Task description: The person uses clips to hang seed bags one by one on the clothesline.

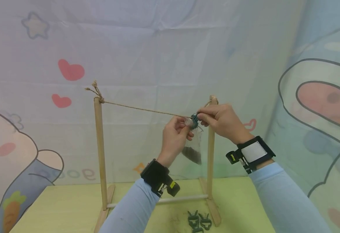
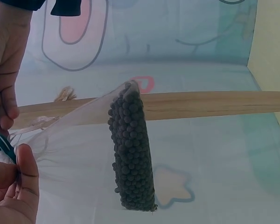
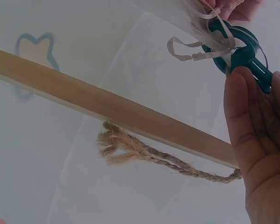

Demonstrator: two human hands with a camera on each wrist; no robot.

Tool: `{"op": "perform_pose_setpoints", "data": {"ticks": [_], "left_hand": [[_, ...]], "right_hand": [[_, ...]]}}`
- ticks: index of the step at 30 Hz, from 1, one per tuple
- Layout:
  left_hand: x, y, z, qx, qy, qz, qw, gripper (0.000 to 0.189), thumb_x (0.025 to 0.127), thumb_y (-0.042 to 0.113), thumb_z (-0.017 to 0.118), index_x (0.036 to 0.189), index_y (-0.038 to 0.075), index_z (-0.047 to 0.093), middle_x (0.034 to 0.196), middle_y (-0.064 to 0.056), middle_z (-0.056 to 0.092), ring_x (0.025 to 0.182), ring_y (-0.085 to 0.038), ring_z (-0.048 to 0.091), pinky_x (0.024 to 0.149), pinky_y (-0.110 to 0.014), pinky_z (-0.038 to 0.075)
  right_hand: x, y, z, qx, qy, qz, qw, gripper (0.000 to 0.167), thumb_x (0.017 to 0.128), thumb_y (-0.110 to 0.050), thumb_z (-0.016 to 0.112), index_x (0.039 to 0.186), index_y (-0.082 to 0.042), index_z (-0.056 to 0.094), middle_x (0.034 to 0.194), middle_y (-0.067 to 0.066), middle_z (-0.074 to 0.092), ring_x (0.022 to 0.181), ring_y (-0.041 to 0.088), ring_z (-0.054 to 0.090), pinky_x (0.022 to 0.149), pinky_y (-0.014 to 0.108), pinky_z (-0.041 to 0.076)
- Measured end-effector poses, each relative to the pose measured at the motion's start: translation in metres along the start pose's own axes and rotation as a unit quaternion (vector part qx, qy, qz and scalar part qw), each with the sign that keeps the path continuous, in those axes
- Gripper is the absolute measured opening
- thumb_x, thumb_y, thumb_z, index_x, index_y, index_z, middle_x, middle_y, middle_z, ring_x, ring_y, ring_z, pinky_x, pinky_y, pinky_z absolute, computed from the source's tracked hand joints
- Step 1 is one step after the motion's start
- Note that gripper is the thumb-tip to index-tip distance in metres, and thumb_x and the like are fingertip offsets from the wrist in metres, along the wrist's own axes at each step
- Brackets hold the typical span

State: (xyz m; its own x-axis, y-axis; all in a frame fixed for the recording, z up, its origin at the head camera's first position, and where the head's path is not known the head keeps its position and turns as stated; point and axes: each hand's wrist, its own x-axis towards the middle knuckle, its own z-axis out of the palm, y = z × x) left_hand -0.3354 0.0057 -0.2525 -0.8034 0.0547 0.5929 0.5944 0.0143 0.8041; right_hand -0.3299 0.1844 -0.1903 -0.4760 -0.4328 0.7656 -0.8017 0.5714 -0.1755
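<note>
A sheer drawstring bag (image 1: 195,139) hangs below the twine line, its lower part filled with small dark round beads (image 2: 130,154). At its gathered neck is a dark green plastic clip (image 3: 245,52), right by the twine (image 1: 146,109). My left hand (image 1: 174,134) pinches the bag's bunched top beside the clip. From the other side, my right hand (image 1: 225,121) pinches the clip's handle end between thumb and fingers. Loose white drawstrings (image 3: 182,55) dangle around the clip. The clip's teeth are partly hidden by the bag and fingers.
The twine is tied between a left wooden post (image 1: 99,145) and a right one (image 1: 211,161), joined low by a white rod (image 1: 184,198). Several more green clips (image 1: 193,220) lie on the yellow tabletop (image 1: 68,207). Behind hangs a printed cloth (image 1: 146,58).
</note>
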Motion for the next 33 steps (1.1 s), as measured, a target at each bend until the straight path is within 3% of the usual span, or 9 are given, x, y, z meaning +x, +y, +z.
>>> {"op": "perform_pose_setpoints", "data": {"ticks": [3,6,13,19,26,33], "left_hand": [[0.0006,-0.0011,-0.0002,0.006,-0.002,-0.001,1.0,0.019,0.1,-0.008,0.06,0.118,-0.005,0.061,0.098,-0.025,0.072,0.068,-0.02,0.07,0.071,-0.044,0.064],[0.0013,-0.0023,-0.0006,0.012,-0.003,-0.005,0.9999,0.019,0.1,-0.008,0.059,0.119,-0.005,0.062,0.098,-0.025,0.072,0.071,-0.025,0.072,0.069,-0.039,0.064],[0.0022,-0.0062,-0.0015,0.016,-0.005,-0.014,0.9998,0.02,0.1,-0.008,0.059,0.121,-0.005,0.06,0.1,-0.026,0.072,0.067,-0.013,0.068,0.065,-0.027,0.062],[0.002,-0.0073,-0.0017,0.023,-0.002,-0.02,0.9995,0.02,0.101,-0.007,0.059,0.121,-0.005,0.06,0.1,-0.026,0.072,0.07,-0.019,0.071,0.066,-0.027,0.062],[0.001,-0.0059,-0.0021,0.029,-0.004,-0.017,0.9994,0.021,0.101,-0.008,0.057,0.122,-0.005,0.06,0.1,-0.023,0.072,0.074,-0.021,0.072,0.067,-0.027,0.062],[0.0006,-0.0058,-0.0037,0.031,-0.022,-0.024,0.999,0.024,0.102,-0.008,0.055,0.125,-0.005,0.058,0.107,-0.025,0.07,0.08,-0.026,0.073,0.071,-0.028,0.062]], "right_hand": [[0.0003,-0.0009,-0.0007,-0.021,-0.008,-0.024,0.9995,0.009,0.097,-0.003,0.072,0.094,-0.007,0.079,0.074,-0.001,0.071,0.066,0.012,0.066,0.062,0.021,0.051],[0.0005,-0.0018,-0.0014,-0.032,-0.019,-0.04,0.9985,0.01,0.097,-0.004,0.071,0.091,-0.01,0.076,0.072,-0.003,0.068,0.065,0.01,0.061,0.06,0.023,0.048],[0.0005,-0.0022,-0.0013,-0.035,-0.043,-0.056,0.9969,0.005,0.095,-0.002,0.074,0.096,-0.007,0.077,0.081,0.0,0.074,0.065,0.009,0.062,0.059,0.026,0.05],[0.0004,-0.0014,0.0006,-0.032,-0.05,-0.085,0.9946,0.005,0.093,-0.002,0.075,0.097,-0.006,0.076,0.083,0.0,0.074,0.06,0.006,0.052,0.055,0.023,0.045],[0.0003,-0.0017,0.0012,-0.025,-0.062,-0.09,0.9937,0.006,0.093,-0.001,0.075,0.098,-0.004,0.074,0.088,0.003,0.077,0.077,0.014,0.074,0.063,0.033,0.058],[-0.0016,-0.0005,0.0011,-0.008,-0.081,-0.077,0.9936,0.01,0.093,0.001,0.075,0.102,-0.003,0.073,0.091,0.005,0.077,0.08,0.017,0.076,0.069,0.037,0.062]]}}
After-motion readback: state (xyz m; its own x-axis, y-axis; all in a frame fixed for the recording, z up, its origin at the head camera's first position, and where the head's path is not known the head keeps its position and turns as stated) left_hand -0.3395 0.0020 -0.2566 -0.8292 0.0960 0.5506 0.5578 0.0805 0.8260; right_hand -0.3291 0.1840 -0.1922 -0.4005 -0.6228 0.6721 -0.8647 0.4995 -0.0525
